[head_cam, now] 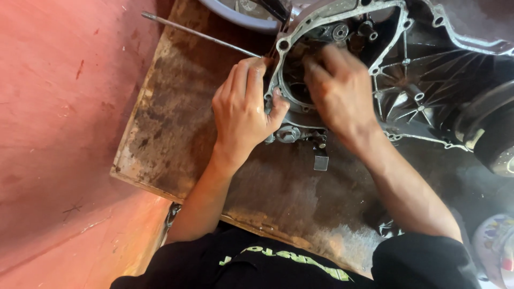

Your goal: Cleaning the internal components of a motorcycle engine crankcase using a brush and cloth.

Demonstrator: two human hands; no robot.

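A grey cast-metal engine casing (407,80) lies on a stained wooden board (176,123). My left hand (243,109) grips the casing's near-left rim, fingers curled over the edge and thumb pressed against it. My right hand (340,91) reaches into the round opening of the casing, its fingertips hidden inside among bolts and small parts; I cannot tell what they touch. A thin metal rod (201,33) runs from the upper left toward my left hand's fingertips.
The board rests on a red-painted floor (59,134). A pale round basin (241,13) sits at the top edge. A small metal tab (320,159) lies below the casing. A dark round part (490,131) is at the right, and a patterned object (495,249) at the lower right.
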